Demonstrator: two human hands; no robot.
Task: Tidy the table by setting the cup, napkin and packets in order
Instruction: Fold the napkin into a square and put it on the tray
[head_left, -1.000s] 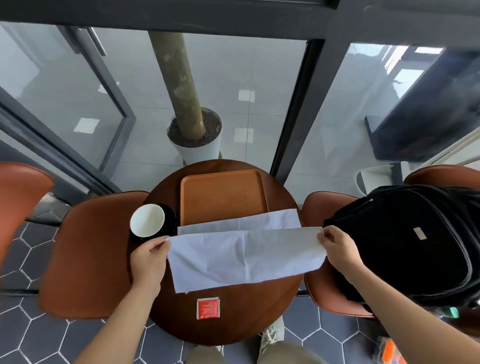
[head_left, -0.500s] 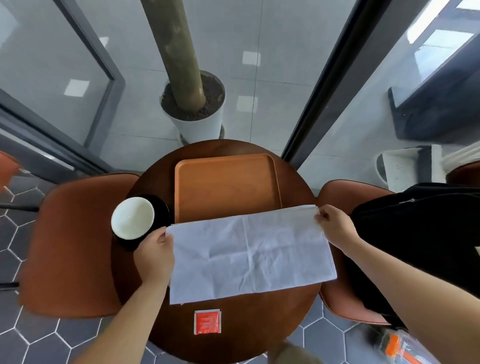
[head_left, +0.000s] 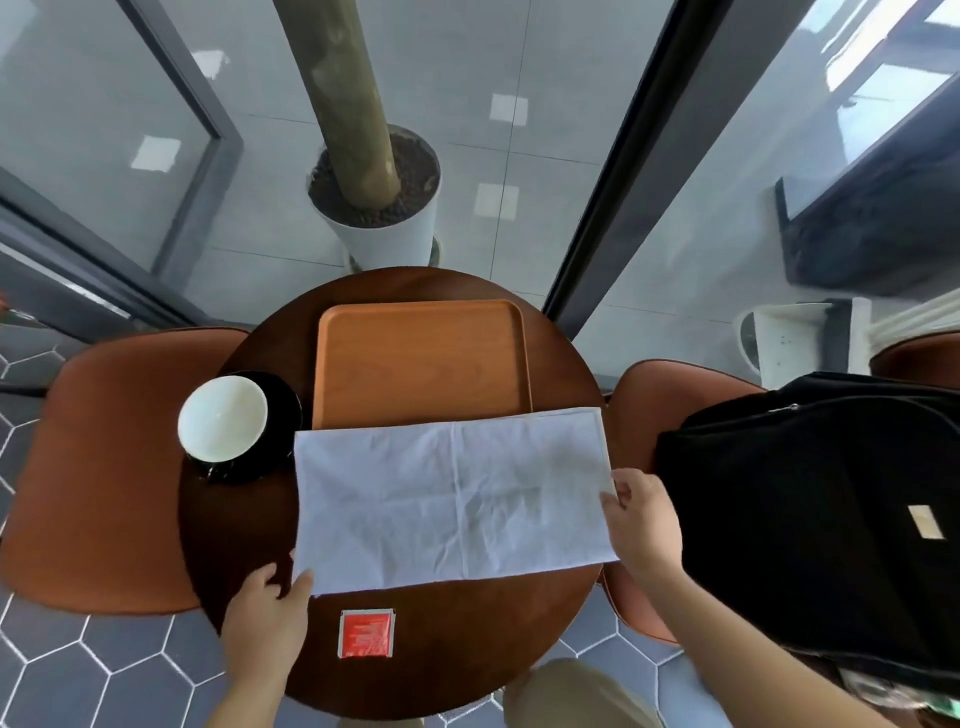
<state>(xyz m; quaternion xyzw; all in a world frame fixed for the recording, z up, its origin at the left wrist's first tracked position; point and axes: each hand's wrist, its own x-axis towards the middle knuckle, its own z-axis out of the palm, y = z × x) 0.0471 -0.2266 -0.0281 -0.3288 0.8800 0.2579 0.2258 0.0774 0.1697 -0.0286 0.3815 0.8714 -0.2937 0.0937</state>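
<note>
A white napkin (head_left: 452, 499) lies spread flat across the middle of a round dark tabletop (head_left: 467, 639), its far edge just overlapping the near rim of a wooden tray (head_left: 421, 358); the left hand (head_left: 265, 618) pinches the napkin's near-left corner between thumb and fingers, while the right hand (head_left: 641, 519) holds the right edge, fingers curled over the cloth; creased and thin, the napkin looks light and limp, likely to sag or fold on itself unless taken by corners or opposite edges, as both hands now do; a red packet (head_left: 366, 634) lies flat on the near part of the tabletop, just clear of the napkin's near edge, small and light enough to need a fingertip pinch at its border; only this one packet is in view; to the left, a white cup (head_left: 223, 418) stands upright on a black saucer (head_left: 283, 415), appearing empty, breakable, and best lifted together with its saucer; the tray holds nothing; a black backpack (head_left: 810, 509) rests on the chair (head_left: 631, 405) to the right.
</note>
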